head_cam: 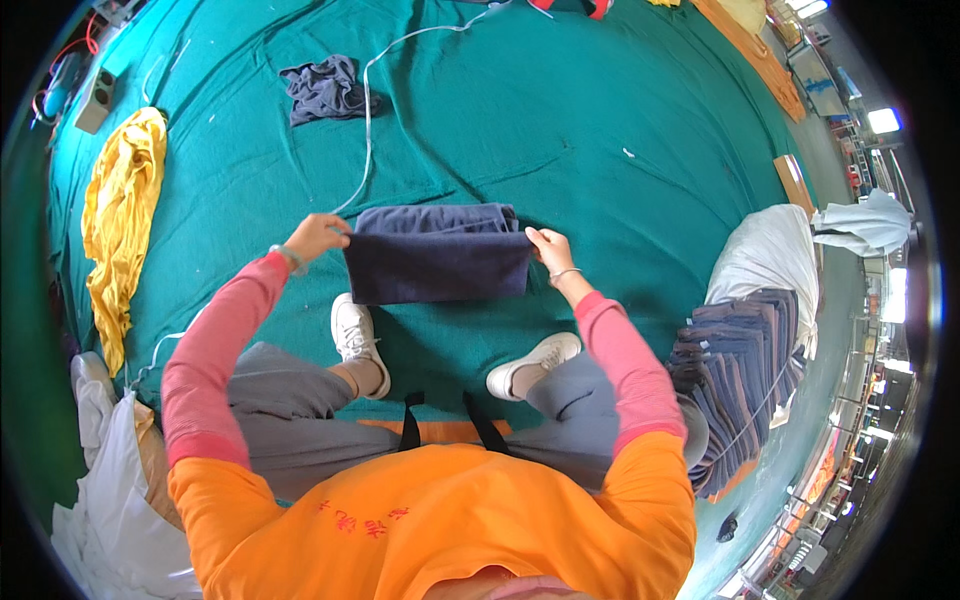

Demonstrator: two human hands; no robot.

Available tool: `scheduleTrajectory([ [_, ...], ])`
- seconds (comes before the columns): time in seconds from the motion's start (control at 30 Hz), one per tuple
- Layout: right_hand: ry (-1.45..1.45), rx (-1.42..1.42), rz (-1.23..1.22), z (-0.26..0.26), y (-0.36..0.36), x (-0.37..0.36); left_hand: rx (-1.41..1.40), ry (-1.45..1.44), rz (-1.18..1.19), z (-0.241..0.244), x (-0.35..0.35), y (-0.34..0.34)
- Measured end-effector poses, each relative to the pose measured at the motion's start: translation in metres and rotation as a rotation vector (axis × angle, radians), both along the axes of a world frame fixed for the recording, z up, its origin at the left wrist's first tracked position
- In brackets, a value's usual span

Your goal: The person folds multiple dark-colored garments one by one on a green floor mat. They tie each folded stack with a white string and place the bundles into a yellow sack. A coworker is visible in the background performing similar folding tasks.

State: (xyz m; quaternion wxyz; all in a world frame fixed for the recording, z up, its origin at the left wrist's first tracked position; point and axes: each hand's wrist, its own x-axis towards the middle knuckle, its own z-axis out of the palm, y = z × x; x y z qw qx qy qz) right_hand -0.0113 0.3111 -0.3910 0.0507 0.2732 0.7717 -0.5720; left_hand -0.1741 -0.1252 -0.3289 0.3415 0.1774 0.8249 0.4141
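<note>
A dark navy cloth (441, 262), folded into a wide rectangle, is stretched between my two hands just beyond my white shoes. My left hand (318, 235) pinches its upper left corner. At the opposite corner, my right hand (550, 250) grips the edge with the thumb on top. Behind the front flap, a rolled or folded part of the cloth shows along the far side. Whether the cloth's underside touches the green sheet (600, 195) I cannot tell.
A crumpled dark cloth (322, 90) lies farther out, crossed by a white cord (367, 135). Yellow fabric (124, 225) is heaped at left. On my right stand a stack of folded dark cloths (739, 375) and a white sack (765, 259). A power strip (95, 100) sits at far left.
</note>
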Motion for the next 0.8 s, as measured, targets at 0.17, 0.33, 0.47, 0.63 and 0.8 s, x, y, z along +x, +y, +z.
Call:
scheduleTrajectory([
  [0.17,0.414,0.887,0.221,0.008,-0.082,-0.04,-0.108,0.264,0.322,-0.054,-0.088,0.018],
  [0.33,0.196,1.06,0.493,-0.036,-0.122,-0.02,-0.211,0.312,0.557,-0.125,-0.199,0.041],
  [0.47,0.151,1.031,0.467,-0.04,-0.12,-0.025,-0.196,0.227,0.848,-0.166,-0.27,0.068],
  [0.63,0.192,0.987,0.523,-0.052,-0.117,-0.026,-0.088,-0.078,1.327,-0.231,-0.331,0.062],
  [0.8,0.118,0.999,0.487,-0.062,-0.11,-0.016,-0.141,0.26,1.247,-0.172,-0.31,0.113],
])
